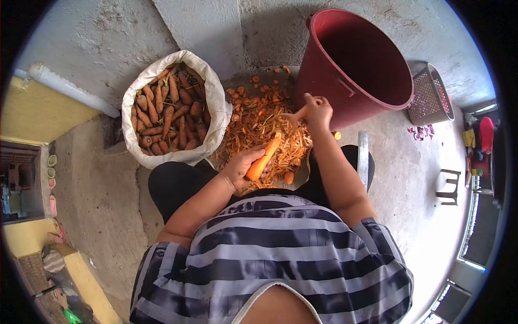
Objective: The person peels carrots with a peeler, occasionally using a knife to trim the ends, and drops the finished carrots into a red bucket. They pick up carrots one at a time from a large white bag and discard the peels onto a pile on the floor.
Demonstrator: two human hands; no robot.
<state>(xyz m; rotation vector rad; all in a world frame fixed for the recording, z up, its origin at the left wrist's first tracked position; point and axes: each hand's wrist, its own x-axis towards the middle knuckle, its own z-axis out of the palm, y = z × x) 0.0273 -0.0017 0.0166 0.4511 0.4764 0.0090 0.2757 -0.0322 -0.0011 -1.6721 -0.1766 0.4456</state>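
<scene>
A peeled, bright orange carrot [264, 159] lies in my left hand [240, 166], fingers wrapped round its lower part and its top end pointing up and away from me. My right hand [319, 112] is closed on the handle of a pale Y-shaped peeler [294, 116], held up beyond the carrot and apart from it. Beneath both hands spreads a heap of carrot peelings [253, 120] with cut carrot ends among them. To the left, an open white sack [216, 110] with a rolled rim holds many unpeeled, soil-marked carrots [168, 108].
A large dark red bin [329, 81] stands tilted in view just past my right hand. Farther right are a perforated basket [429, 100] and a small dark stool [448, 187]. A concrete wall [216, 32] closes off the far side. A pipe [73, 86] runs along the left.
</scene>
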